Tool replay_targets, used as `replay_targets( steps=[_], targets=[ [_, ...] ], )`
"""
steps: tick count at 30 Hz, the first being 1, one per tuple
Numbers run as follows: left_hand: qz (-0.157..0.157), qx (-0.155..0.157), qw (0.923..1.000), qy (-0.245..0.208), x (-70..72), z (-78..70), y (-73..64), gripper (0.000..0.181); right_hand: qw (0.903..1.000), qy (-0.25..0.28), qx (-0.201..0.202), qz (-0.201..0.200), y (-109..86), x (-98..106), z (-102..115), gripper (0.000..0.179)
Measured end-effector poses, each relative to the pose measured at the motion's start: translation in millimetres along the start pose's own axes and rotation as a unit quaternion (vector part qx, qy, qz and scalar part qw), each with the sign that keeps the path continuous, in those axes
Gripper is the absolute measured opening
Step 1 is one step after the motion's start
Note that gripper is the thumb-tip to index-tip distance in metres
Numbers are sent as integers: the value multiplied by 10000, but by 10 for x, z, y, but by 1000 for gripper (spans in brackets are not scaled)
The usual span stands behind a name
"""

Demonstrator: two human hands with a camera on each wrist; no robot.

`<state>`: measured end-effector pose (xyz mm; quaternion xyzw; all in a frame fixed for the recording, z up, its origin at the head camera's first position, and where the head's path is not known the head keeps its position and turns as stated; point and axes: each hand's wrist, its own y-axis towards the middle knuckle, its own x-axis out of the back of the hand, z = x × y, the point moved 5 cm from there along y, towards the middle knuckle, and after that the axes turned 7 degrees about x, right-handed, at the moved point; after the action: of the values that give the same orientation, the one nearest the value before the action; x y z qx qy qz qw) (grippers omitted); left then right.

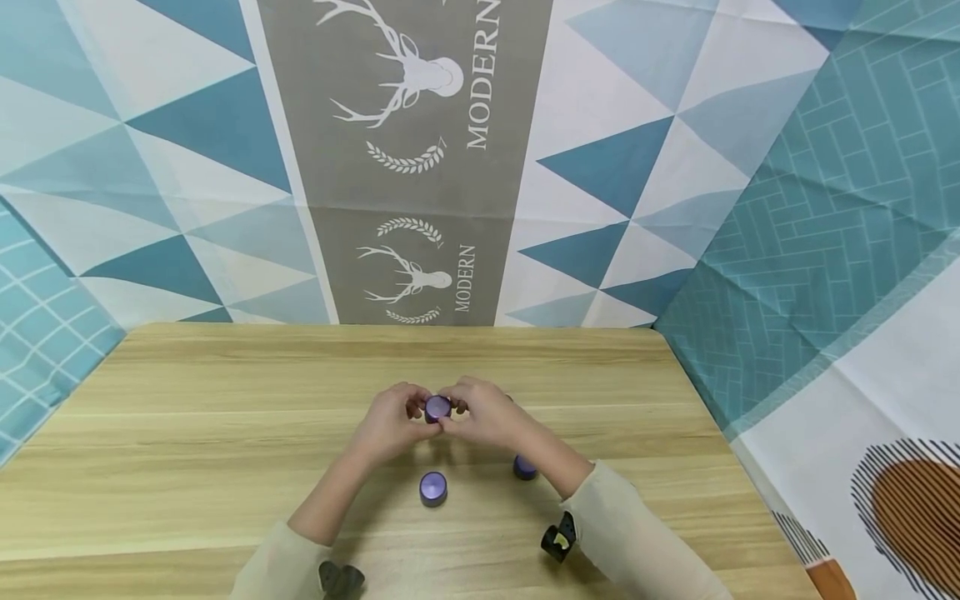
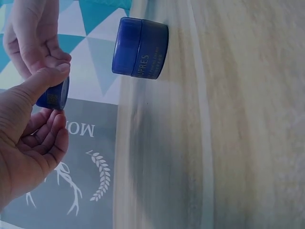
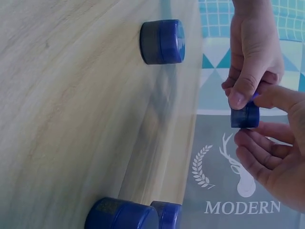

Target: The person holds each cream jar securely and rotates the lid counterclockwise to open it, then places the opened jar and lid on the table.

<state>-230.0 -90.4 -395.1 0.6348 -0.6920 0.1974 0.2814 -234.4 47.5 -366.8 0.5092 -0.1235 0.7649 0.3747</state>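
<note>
A small round jar (image 1: 438, 407), dark blue to purple with a shiny lavender lid, is lifted between both hands above the table. My left hand (image 1: 392, 425) pinches it with the thumb along one side. From the other side my right hand (image 1: 483, 412) grips it between thumb and fingers. A like jar (image 1: 432, 489) stands upright nearer to me, below the hands; gold lettering shows on its side in the left wrist view. Another jar (image 1: 525, 467) is partly covered by the right forearm. In the right wrist view two jars, a nearer one (image 3: 121, 214) and a farther one (image 3: 167, 215), are cut off by the bottom edge.
All of this is on a light wood-grain table (image 1: 187, 467). Patterned cloth (image 1: 412, 167) with deer heads and triangles hangs behind its far edge, and teal cloth (image 1: 840, 217) hangs at the right. Black wrist-camera mounts (image 1: 558, 537) sit at the sleeves.
</note>
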Motion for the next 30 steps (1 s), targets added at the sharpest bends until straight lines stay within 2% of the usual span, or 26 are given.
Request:
replay_targets(
  steps=[5,8,12,16,21,25,30],
  targets=[
    [-66,3,10000,36,16,-21,-17,36,9986,154,-329,-375,-21,50,-31,47],
    [-104,3,9999,75,19,-27,-17,35,9982,81,-309,-502,-19,71,-29,35],
    [-90,-30,9999,98,8,-35,-19,34,9992,141,-159,-339,-14,68,-18,27],
    [-74,-9,9999,98,4,-33,-22,33,9994,313,-119,-132,-27,55,-20,34],
    [-117,27,9999,89,14,-36,-34,35,9979,454,-293,-369,-49,59,-48,45],
    [-139,14,9999,64,6,-46,-35,35,9969,458,-285,-574,-47,71,-47,36],
    [-157,-18,9999,46,-15,-50,-29,33,9987,376,-71,-327,-35,66,-23,29]
  ],
)
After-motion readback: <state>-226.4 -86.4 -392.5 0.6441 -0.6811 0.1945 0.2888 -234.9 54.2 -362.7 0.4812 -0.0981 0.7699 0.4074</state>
